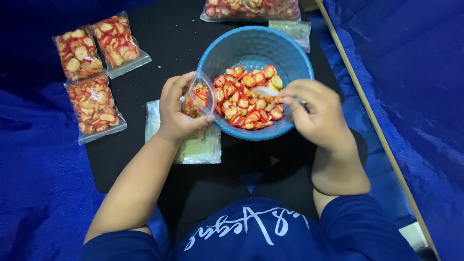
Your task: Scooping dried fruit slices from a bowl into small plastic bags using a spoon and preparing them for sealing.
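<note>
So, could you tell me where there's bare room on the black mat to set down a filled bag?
Bare mat lies between the packed bags and the blue bowl. It is crowded around the left hand.

bowl (227, 48) ahead, filled bags (94, 104) left

Colours here are pretty loud. The bowl (255, 48) is a light teal blue with a dimpled texture inside, and the chips (249, 96) in it are red-rimmed with pale yellow-cream centres. Same red and cream in the clear packets (94, 104) on the left. The tabletop (169, 34) is plain black, the cloth (411, 72) around it deep royal blue, and the shirt (261, 232) navy with white script.
</note>
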